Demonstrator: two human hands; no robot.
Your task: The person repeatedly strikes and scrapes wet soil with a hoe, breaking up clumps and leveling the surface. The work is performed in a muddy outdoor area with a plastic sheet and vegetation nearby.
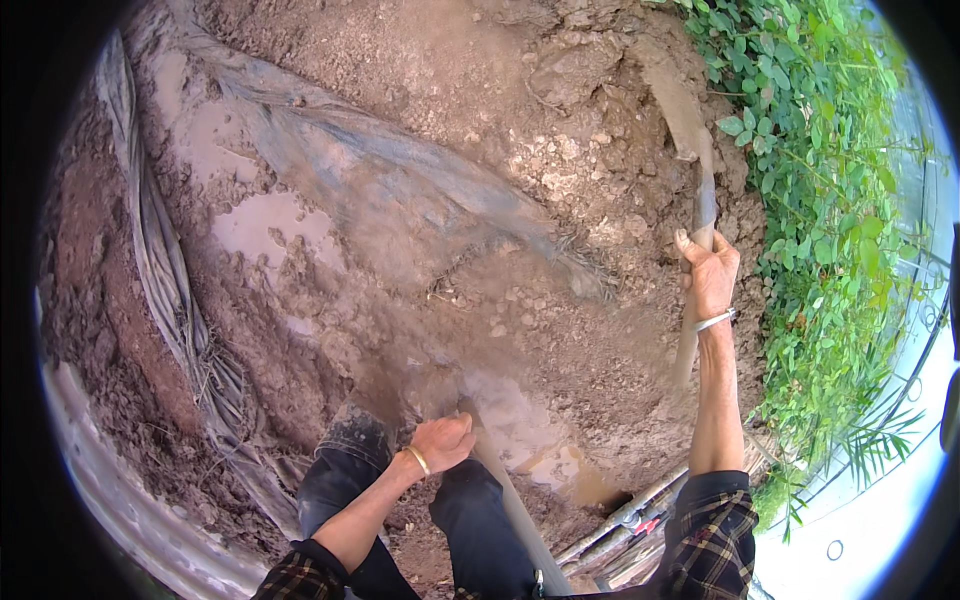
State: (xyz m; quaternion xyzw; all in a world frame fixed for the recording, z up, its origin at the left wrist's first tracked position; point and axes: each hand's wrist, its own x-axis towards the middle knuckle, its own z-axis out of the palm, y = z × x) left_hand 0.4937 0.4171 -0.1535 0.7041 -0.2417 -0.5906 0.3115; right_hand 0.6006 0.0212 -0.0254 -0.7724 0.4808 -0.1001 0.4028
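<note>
Reaching forward at the right, my right hand [712,275] is closed around a long, muddy pole [706,200]. Wet mud covers the pole's far part, and its near end shows below my wrist. My left hand [443,443] is a fist low in front of my knees. Against its right side lies the upper end of a smooth, thick handle [512,500], which slants back toward my body. Whether the fist grips this handle or something hidden, I cannot make out. Mud blurs just beyond the fist.
Muddy ground with brown puddles [275,228] surrounds me. A dirty tarp [400,170] stretches diagonally ahead, and twisted cloth [160,250] runs along the left. Green leafy plants [810,160] border the right. Several poles [625,530] lie beside my right arm.
</note>
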